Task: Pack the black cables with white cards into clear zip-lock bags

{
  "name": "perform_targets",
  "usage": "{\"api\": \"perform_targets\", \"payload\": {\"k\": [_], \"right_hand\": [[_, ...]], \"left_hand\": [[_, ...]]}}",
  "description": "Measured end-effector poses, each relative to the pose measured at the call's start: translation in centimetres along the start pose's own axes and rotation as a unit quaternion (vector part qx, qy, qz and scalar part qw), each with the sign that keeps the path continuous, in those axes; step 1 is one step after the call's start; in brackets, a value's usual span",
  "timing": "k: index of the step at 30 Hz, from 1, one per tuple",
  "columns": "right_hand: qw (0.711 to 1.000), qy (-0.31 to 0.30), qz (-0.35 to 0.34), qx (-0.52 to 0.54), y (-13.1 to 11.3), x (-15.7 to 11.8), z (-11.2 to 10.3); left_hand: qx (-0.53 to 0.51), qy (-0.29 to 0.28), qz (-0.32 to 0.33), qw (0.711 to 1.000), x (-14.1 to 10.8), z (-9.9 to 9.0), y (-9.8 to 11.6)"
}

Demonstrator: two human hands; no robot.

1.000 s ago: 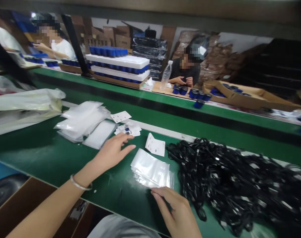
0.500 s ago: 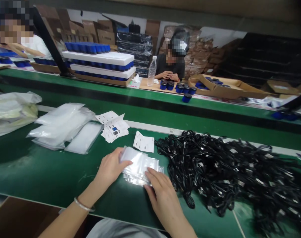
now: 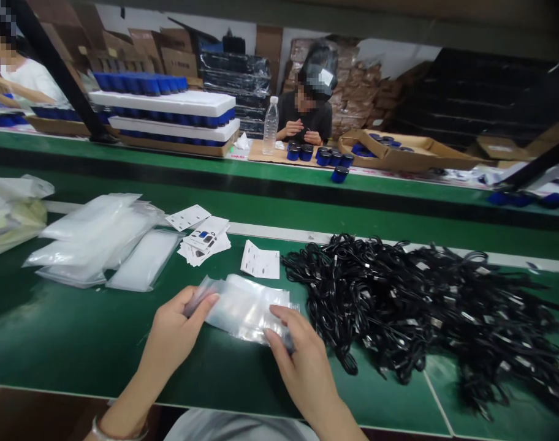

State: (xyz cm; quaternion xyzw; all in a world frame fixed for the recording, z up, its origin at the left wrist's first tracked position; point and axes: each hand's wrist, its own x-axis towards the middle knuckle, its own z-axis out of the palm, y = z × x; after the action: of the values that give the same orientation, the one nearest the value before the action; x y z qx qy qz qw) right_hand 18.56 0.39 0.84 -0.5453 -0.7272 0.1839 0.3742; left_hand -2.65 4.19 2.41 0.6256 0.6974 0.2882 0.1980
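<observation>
A loose stack of clear plastic bags (image 3: pixel 249 309) lies on the green table between my hands. My left hand (image 3: pixel 181 324) pinches the bags at their left end, thumb on top. At the right end, my right hand (image 3: pixel 300 355) grips the stack between thumb and fingers. Just beyond the bags is a folded white leaflet (image 3: pixel 261 260), and further left are more printed leaflets (image 3: pixel 208 239). A large tangled heap of black cables (image 3: pixel 376 300) lies right of my right hand.
Filled plastic packets (image 3: pixel 100 239) and a yellowish bag (image 3: pixel 13 214) lie at the left. Across a raised green ledge (image 3: pixel 169 171) are trays of blue items (image 3: pixel 169 113), a bottle (image 3: pixel 271 125), an open carton (image 3: pixel 408 156) and two people.
My left hand has moved left and pulled its end of the bags that way, spreading the stack. My right thumb and fingers have closed on the right end. The camera view has shifted slightly.
</observation>
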Motion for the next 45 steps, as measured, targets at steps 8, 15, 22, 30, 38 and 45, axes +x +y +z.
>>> {"api": "perform_targets", "payload": {"k": [8,15,22,30,38,45], "right_hand": [[0.998,-0.025,-0.028,-0.056,-0.2,0.3,1.5],[0.983,-0.057,-0.091,-0.146,1.4,0.1,2.4],[0.982,-0.018,-0.118,-0.144,1.6,0.0,2.9],[0.984,-0.021,-0.116,-0.134,1.9,-0.1,2.9],[0.986,-0.031,-0.113,-0.121,1.8,-0.1,2.7],[0.988,-0.046,-0.088,-0.115,1.3,0.6,2.5]], "left_hand": [[0.026,-0.045,0.044,0.998,-0.5,1.3,-0.2],[0.129,-0.015,0.090,0.987,7.1,-2.7,-0.4],[0.270,-0.071,0.050,0.959,18.9,-4.2,-1.8],[0.324,-0.083,0.067,0.940,18.2,-2.8,-1.5],[0.290,-0.098,0.138,0.942,10.5,-3.0,-2.0],[0.195,-0.090,0.128,0.968,3.8,-1.7,-1.7]]}}
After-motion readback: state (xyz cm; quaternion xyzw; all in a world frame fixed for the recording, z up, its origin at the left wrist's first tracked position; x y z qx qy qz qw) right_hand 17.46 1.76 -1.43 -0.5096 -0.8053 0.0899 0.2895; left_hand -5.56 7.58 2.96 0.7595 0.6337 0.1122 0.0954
